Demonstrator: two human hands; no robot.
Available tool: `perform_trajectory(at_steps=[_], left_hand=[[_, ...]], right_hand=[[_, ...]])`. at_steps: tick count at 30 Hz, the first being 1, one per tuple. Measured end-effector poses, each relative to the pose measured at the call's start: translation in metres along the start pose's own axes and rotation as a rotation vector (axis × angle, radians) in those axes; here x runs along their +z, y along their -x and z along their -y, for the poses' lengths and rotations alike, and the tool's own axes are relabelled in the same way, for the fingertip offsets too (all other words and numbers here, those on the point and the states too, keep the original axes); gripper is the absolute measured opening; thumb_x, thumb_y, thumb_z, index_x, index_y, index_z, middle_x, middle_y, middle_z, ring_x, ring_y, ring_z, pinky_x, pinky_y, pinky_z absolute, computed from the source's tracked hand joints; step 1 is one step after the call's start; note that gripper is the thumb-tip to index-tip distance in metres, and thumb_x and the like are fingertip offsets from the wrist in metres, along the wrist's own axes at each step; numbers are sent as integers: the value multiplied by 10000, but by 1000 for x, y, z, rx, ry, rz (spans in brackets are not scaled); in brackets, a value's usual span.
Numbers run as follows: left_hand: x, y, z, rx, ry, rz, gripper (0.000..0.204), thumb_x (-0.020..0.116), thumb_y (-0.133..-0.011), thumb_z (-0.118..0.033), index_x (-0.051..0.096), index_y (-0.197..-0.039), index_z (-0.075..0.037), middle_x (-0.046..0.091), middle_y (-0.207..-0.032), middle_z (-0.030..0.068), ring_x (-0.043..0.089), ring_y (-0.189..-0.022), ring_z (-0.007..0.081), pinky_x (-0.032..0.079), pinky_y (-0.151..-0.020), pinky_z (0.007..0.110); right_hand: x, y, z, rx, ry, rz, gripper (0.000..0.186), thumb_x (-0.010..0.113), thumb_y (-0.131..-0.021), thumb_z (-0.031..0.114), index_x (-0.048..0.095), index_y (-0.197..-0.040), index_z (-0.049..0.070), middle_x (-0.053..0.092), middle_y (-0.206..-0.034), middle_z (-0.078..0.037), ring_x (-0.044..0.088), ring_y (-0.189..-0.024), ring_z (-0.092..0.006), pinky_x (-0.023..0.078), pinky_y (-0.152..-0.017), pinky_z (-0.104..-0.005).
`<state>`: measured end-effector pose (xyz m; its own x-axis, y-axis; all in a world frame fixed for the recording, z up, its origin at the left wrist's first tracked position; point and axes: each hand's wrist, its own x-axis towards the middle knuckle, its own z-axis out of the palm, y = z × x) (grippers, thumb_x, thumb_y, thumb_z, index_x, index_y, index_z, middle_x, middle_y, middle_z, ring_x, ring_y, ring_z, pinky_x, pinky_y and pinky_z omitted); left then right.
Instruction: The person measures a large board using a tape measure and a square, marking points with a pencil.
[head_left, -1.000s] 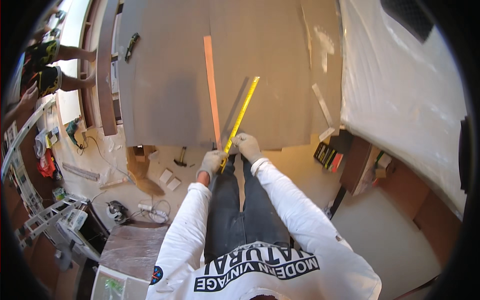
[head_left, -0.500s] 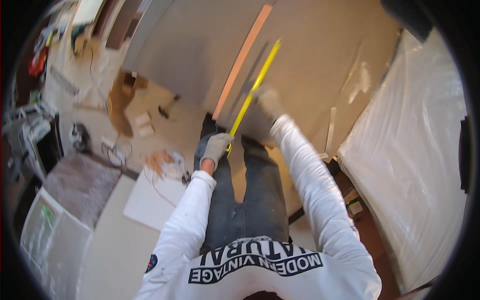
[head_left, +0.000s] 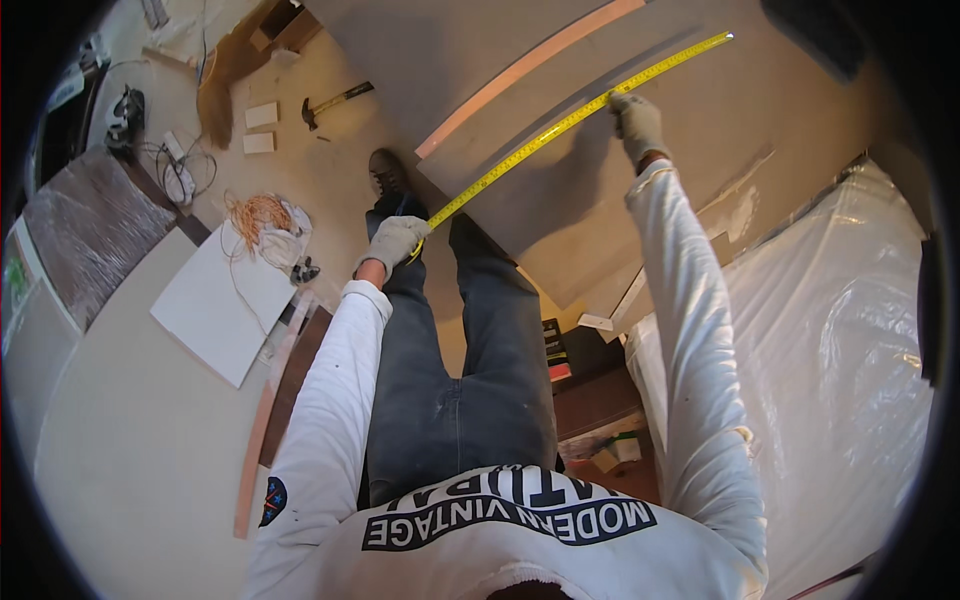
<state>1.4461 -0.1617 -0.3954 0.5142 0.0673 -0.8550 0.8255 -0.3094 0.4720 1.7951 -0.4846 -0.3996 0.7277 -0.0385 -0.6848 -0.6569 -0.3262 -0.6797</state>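
Note:
A yellow tape measure [head_left: 540, 138] stretches diagonally from in front of my legs out over a large grey-brown panel [head_left: 480, 50]. In a grey work glove, my left hand [head_left: 397, 242] is closed around the near end of the tape; whether a case sits inside the fist is hidden. My right hand [head_left: 638, 127], also gloved, pinches the blade's edge a good way along it. Beyond it the blade runs on to its metal-tipped far end, over the panel. A narrow orange strip [head_left: 530, 72] lies on the panel, left of the tape and roughly alongside it.
On the floor to the left are a hammer [head_left: 337, 105], small white blocks [head_left: 260, 128], a tangle of orange cord [head_left: 262, 217] and a white board [head_left: 215, 305]. Plastic sheeting [head_left: 810, 340] covers something large at right. Small boxes [head_left: 555, 350] stand beside my leg.
The tape has swung clockwise in view, its far end now further right. My right hand has moved right and away from me along with it. The whole view has shifted and turned.

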Motion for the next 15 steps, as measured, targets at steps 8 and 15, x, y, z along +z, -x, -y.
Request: perform_trajectory(at_steps=[8,15], left_hand=[[-20,-5,35,123,-104,40,228,643,-884,-222,740,-935,-23,727,-858,73,651,-799,161,509,-763,297],[-32,-9,24,174,-233,115,248,593,-874,-251,743,-980,-84,714,-995,96,668,-925,256,519,-833,341]], right_hand=[[55,12,-24,41,22,40,164,677,-887,208,673,-808,64,623,-663,-15,498,-484,-93,387,-441,-247],[53,14,-7,27,105,16,156,674,-890,214,685,-839,66,650,-713,-23,516,-513,-91,395,-452,-245]])
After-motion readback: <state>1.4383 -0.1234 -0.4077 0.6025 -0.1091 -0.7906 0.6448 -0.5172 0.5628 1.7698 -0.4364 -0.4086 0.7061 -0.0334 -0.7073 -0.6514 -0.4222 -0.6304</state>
